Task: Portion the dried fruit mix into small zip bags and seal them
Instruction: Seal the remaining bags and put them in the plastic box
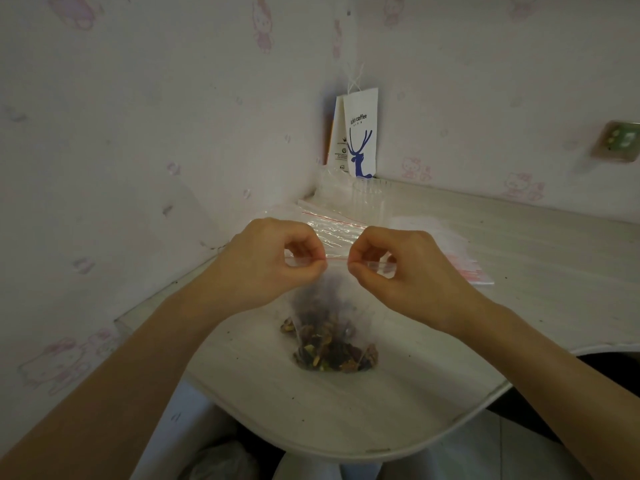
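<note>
A small clear zip bag [332, 306] with a red-lined top hangs upright above the table, its bottom holding dried fruit mix [334, 351] in brown, dark and green bits. My left hand [273, 261] pinches the zip strip at its left part between thumb and fingers. My right hand [398, 268] pinches the same strip just to the right, the two pinches a short gap apart. I cannot tell whether the strip is pressed closed.
Behind my hands lie more empty zip bags [332, 223], and a flat pile of them [471, 268] lies to the right. A clear glass [369, 199] and a white coffee paper bag [358, 136] stand in the wall corner. The white table [346, 420] has a curved front edge.
</note>
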